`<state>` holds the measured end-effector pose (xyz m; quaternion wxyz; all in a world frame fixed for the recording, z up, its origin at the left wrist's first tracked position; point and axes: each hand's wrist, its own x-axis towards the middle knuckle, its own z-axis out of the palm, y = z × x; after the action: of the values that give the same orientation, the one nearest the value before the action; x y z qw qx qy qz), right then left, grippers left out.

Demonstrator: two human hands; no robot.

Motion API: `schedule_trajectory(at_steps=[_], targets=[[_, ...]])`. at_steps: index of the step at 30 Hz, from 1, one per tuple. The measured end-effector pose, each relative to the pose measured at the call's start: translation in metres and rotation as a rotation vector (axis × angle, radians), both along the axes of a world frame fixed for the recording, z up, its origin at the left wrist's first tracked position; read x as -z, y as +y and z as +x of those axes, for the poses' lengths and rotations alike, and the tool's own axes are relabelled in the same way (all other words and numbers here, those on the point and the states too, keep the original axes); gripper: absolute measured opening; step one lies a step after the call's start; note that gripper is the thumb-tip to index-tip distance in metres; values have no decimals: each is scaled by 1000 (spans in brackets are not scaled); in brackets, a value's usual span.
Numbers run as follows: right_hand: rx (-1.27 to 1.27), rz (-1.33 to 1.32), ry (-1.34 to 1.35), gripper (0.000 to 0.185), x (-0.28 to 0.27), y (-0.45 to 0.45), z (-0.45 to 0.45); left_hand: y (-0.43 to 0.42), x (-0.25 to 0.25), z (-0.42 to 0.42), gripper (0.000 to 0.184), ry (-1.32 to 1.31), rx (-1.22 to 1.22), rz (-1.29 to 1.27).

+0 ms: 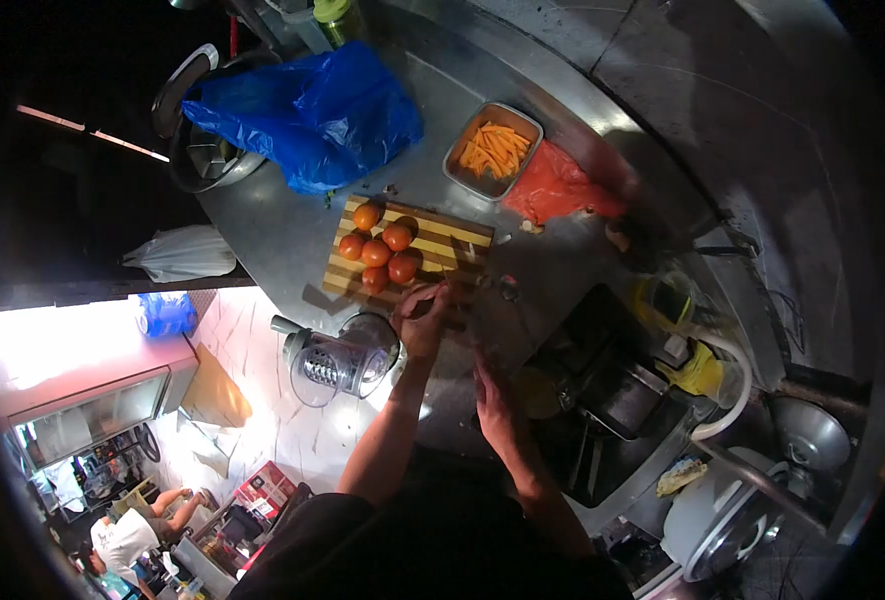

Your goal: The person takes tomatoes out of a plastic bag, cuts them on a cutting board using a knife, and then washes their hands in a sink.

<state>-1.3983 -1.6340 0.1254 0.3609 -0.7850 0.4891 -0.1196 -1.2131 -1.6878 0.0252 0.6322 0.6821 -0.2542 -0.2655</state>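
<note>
1. Round, glossy red tomatoes [374, 253] cluster on the left of a striped, wood-toned board [452, 232], mid-frame.
2. The hands are apart: left [424, 308] curled by the board's lower edge, right [495, 405] lower right; I cannot tell whether either grips anything.
3. Smooth metal tabletop [437, 110] separates the board from the square-cornered tray [482, 183], upper middle.

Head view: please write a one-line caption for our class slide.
Left hand near tomatoes on a striped board, right hand lower in frame, orange strips in a metal tray beyond.
</note>
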Motion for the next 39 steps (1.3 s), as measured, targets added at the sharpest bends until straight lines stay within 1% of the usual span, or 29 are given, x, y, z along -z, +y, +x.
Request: schedule_trajectory(at_steps=[2,3,5,6,8,9,11,13,15,17,18,20,21,22,24,27,29,32,34,35,36,38,39], targets=[[-36,-57,58,63,-8,3,1,1,-3,2,11,-69,10,-13],[-35,-103,62,63,-19,4,0,1,-4,3,11,-104,13,-19],[-38,-200,66,62,-41,8,-3,2,1,6,11,-87,12,1],[-42,-112,108,63,-41,13,-7,2,3,7,11,-78,12,12],[-53,62,193,65,-40,22,-15,0,-21,4,12,41,44,54],[-40,18,153,66,-39,20,-13,0,-27,4,13,100,58,75],[-18,-39,74,67,-37,15,-8,0,-30,6,13,36,69,80],[-5,-47,-3,67,-33,1,4,4,-18,10,13,-23,73,103],[-12,-16,-11,68,-19,-3,13,5,-6,14,13,-74,76,139],[-34,21,53,70,2,-5,18,5,-9,19,14,-131,144,111],[-36,-36,72,71,0,-4,18,5,-11,20,15,-157,176,97],[-45,-147,110,73,-7,4,16,5,-11,11,15,-66,76,36],[-71,-74,175,74,-6,10,11,4,-15,8,15,-21,27,8],[-96,1,241,76,-4,19,4,4,-19,7,16,-24,35,40],[-131,22,338,77,5,27,-2,5,-23,7,17,-35,40,103],[-115,-180,417,75,29,34,9,6,-9,9,22,-121,29,97],[-101,-271,455,73,37,30,18,5,-7,7,23,-56,17,108],[-130,-260,459,70,31,28,18,11,4,5,28,-3,39,108],[-160,-208,453,69,13,31,11,10,-1,4,32,-17,50,106],[-167,-196,447,68,4,33,5,10,-12,3,34,-42,42,110],[-160,-184,425,67,-3,36,1,6,-21,2,36,-65,35,114],[-129,-168,346,66,-5,43,-6,-3,-28,2,38,-6,14,50],[-84,-142,243,64,7,49,-12,-7,-30,2,40,24,5,20]])
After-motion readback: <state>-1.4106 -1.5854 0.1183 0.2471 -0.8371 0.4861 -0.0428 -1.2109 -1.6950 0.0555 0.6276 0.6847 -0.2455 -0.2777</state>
